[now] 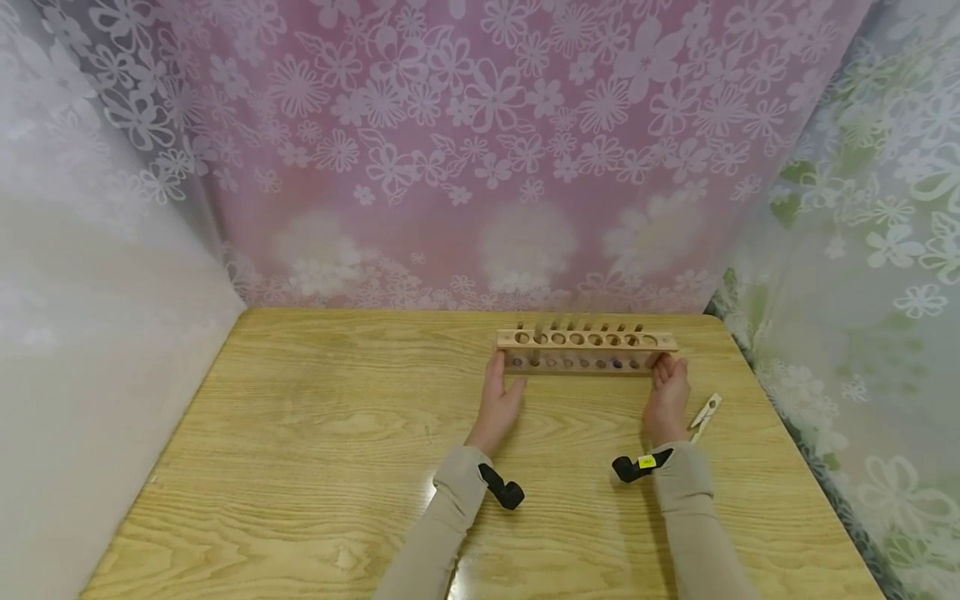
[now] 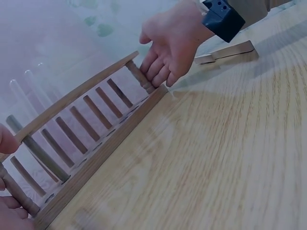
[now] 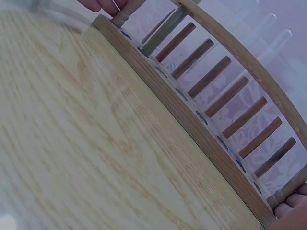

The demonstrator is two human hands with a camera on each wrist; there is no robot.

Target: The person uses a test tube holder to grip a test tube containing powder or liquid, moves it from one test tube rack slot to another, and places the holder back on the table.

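A wooden test tube rack (image 1: 592, 347) stands at the back right of the table, with a row of round holes and pegs behind them. My left hand (image 1: 498, 407) grips its left end, thumb and fingers about the end post in the left wrist view. At the other end, my right hand (image 1: 667, 402) has its fingers curled round the right post. One grey-green rod-like piece (image 2: 45, 157) stands in a hole near the left end. Clear glass test tubes (image 3: 266, 25) rise behind the rack's top bar in both wrist views.
A pale wooden clamp (image 1: 707, 413), like a long clothes-peg, lies on the wood-grain table (image 1: 315, 450) just right of my right wrist. Flowered curtains (image 1: 480, 150) hang close behind the table and along both sides.
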